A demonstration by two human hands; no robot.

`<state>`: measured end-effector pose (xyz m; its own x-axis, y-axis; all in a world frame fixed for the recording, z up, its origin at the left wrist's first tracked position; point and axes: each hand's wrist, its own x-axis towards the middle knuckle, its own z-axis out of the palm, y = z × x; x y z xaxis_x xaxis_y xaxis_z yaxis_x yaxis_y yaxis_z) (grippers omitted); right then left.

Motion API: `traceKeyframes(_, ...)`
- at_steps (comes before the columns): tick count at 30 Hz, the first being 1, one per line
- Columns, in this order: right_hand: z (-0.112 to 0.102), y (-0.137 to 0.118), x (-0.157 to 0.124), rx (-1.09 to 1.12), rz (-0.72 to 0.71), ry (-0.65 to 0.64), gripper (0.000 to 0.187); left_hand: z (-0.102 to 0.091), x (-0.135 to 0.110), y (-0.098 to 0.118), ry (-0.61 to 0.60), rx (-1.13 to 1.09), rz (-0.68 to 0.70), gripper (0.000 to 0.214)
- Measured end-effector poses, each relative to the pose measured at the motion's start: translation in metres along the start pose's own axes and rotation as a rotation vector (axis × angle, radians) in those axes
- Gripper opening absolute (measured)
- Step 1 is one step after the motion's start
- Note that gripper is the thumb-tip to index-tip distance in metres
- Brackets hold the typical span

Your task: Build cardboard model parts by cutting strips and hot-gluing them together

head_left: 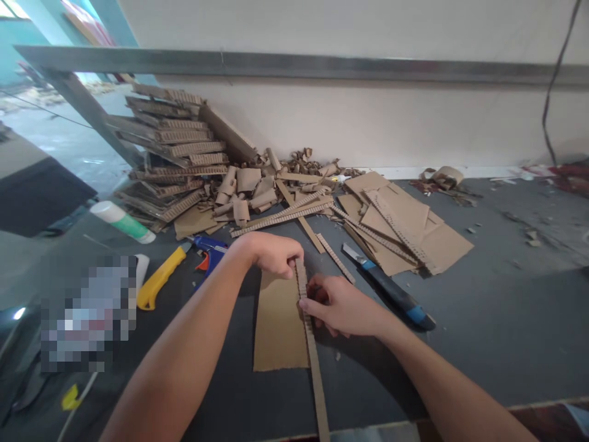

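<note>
A flat brown cardboard sheet [278, 328] lies on the dark grey table [483, 319] in front of me. Along its right edge runs a long narrow corrugated cardboard strip [315, 368], reaching down to the table's front edge. My left hand [271, 253] is closed, pinching the strip's far end against the sheet's top corner. My right hand [338, 305] is closed on the strip a little lower down, its fingers pressing the strip from the right side.
A blue-handled utility knife [391, 288] lies right of my right hand. A yellow cutter [159, 279], a blue glue gun [209, 250] and a green-and-white glue bottle [122, 222] lie at the left. Stacked cardboard strips [175, 153], curled offcuts [248, 193] and flat cardboard pieces [405, 227] lie by the wall.
</note>
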<state>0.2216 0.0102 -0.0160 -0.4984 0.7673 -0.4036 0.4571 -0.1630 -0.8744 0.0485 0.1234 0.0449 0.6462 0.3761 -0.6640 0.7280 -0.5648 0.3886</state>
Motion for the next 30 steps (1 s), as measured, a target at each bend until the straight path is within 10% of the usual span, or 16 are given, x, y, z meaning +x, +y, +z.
traceKeyframes(13,0.002,-0.002,0.001,0.019,-0.19,0.093,0.024,-0.013,-0.031,-0.02,0.211,-0.439,0.143,0.037)
traceKeyframes(30,-0.002,-0.003,0.0,0.035,-0.115,0.085,0.04,-0.015,-0.023,-0.007,0.276,-0.28,0.23,0.036)
